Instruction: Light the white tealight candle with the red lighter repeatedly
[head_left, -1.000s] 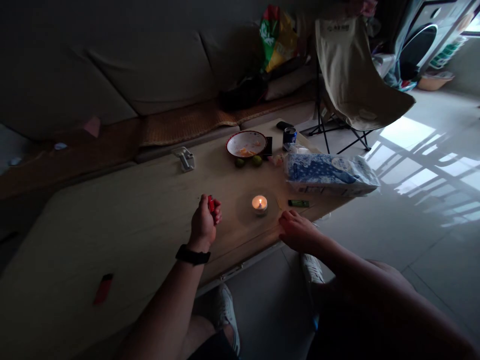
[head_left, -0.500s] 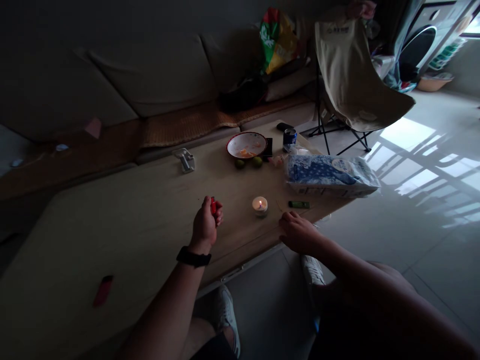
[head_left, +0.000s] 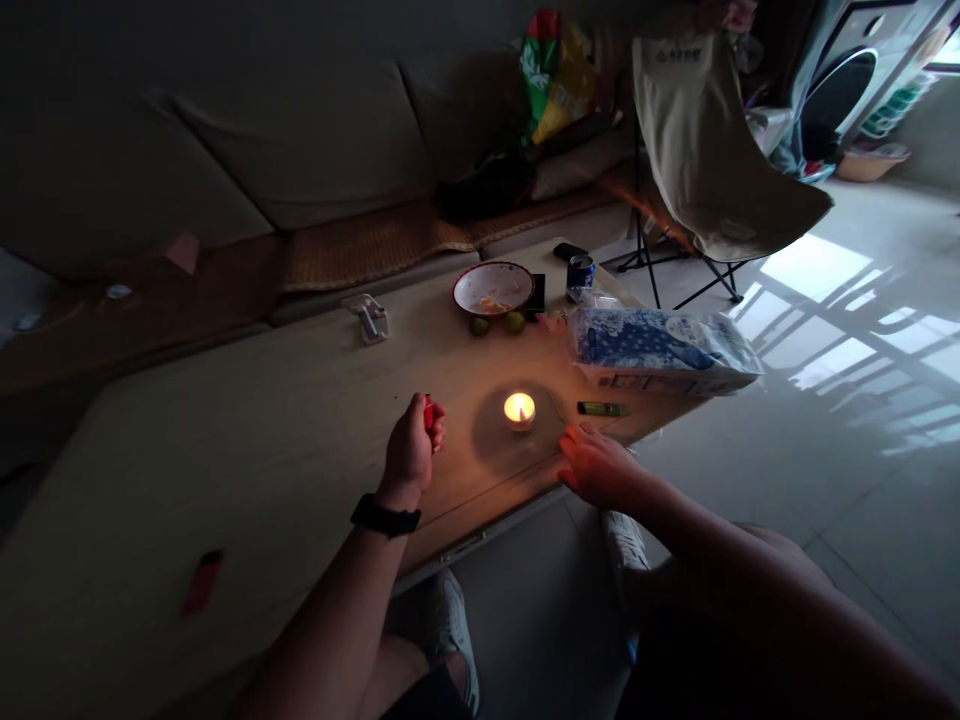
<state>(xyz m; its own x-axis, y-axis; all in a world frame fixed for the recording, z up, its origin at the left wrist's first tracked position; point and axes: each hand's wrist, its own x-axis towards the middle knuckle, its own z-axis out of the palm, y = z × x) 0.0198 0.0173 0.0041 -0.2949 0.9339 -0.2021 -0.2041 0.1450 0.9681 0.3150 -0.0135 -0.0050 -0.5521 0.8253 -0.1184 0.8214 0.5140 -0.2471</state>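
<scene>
As a tea light burns on a pale table, casting a warm circle around itself, the person's left hand is clenched around a red lighter, with just the lighter's top showing above the fingers. A black watch strap circles that wrist, and the fist stands to the left of the flame, not touching it. The right hand is open and empty, its spread fingers resting near the table's edge, just beside the tea light. A green lighter lies a little beyond those fingers, next to a large blue-and-white plastic-wrapped pack. Farther up the table sit a white bowl with orange scraps inside, two small green citrus fruits and a dark blue drink can. A second red lighter lies well apart, toward the left.
</scene>
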